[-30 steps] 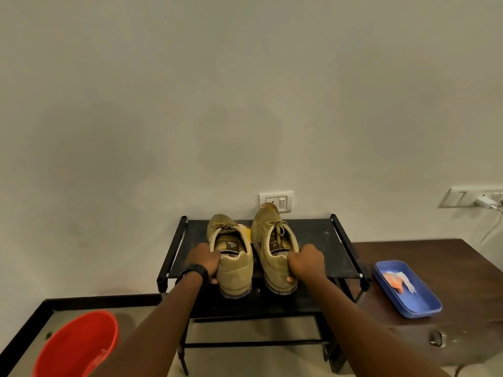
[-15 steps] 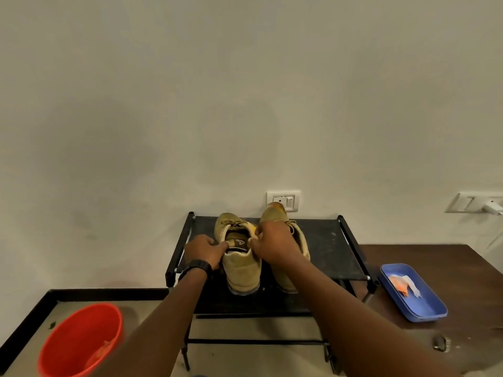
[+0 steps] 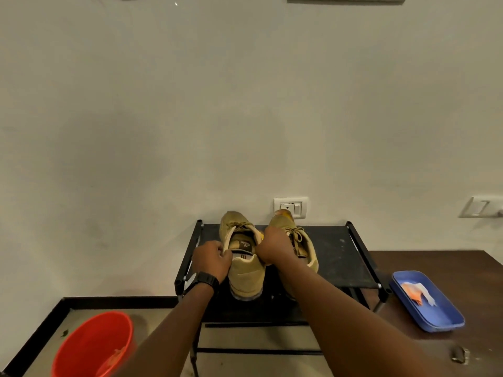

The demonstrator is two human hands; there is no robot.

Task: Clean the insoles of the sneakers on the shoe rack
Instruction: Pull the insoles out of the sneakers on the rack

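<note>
Both arms reach forward over the shoe rack (image 3: 340, 257). The left hand (image 3: 212, 261), with a black watch (image 3: 206, 278) at the wrist, has its fingers curled round the left collar edge of the left sneaker (image 3: 246, 276). The right hand (image 3: 275, 247) clamps the opposite collar edge, fingertips hidden. The dark insole (image 3: 242, 244) shows between the hands. This sneaker stands on the rack's top shelf, heel near the front edge, with the right sneaker (image 3: 303, 240) just beside it. Bare shelf runs to the rack's right rail. A red bucket (image 3: 92, 346) sits below the rack's left side, and a blue tray (image 3: 441, 319) lies to its right.
</note>
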